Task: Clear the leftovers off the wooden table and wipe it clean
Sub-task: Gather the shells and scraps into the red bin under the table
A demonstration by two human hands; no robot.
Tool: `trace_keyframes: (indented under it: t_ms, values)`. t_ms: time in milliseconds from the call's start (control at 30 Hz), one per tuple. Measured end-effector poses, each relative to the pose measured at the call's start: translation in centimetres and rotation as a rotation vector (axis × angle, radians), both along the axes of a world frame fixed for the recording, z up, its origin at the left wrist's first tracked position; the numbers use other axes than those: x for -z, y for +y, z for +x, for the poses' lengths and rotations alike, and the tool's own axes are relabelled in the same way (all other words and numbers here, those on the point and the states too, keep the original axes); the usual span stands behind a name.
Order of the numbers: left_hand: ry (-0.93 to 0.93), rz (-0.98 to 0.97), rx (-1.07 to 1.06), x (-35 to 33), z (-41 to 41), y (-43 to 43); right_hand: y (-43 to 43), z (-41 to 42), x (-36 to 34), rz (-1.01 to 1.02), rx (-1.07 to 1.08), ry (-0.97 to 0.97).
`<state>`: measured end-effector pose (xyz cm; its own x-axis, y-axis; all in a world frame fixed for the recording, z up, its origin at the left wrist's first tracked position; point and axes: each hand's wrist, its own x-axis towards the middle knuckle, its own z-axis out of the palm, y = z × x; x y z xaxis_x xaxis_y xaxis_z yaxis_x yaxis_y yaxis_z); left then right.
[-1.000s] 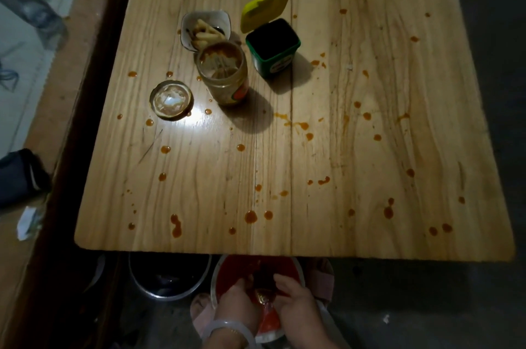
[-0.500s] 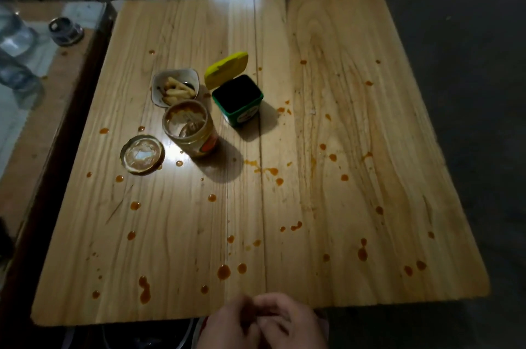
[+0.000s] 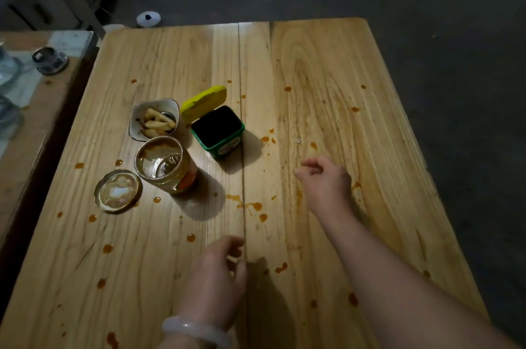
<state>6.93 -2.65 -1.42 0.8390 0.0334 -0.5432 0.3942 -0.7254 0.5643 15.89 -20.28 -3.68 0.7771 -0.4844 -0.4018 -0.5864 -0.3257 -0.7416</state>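
L hand (image 3: 213, 277), R hand (image 3: 327, 180) now over table (image 3: 355, 78)

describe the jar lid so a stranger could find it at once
Look at the left half of the wooden table. The lid lies nearest its left edge, just left of the open jar. It is the only flat round disc there; its neighbours all stand taller.

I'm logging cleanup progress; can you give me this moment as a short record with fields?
table: wooden table, unwiped
leftovers: bowl of fries, open glass jar, jar lid lying beside it, green tub with yellow flip lid raised
mess: orange sauce drops scattered across the top
hands: left hand and right hand both loosely curled, empty, over the table
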Motion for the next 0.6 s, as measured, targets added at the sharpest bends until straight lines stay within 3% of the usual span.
trace_keyframes:
  t_ms: [267,433,600]
  values:
    - [-0.235,0.172,0.149,0.5,5.3,-2.2,-1.1,7.7,3.0,-0.367,-0.134,0.088]
    - [-0.276,0.224,0.176,1.1,8.1,-2.3,-1.0,9.6,4.2,-0.63,-0.253,0.158]
    - [-0.263,0.249,0.197,1.6,9.1,-1.9,-1.6,10.2,4.3,-0.701,-0.376,0.159]
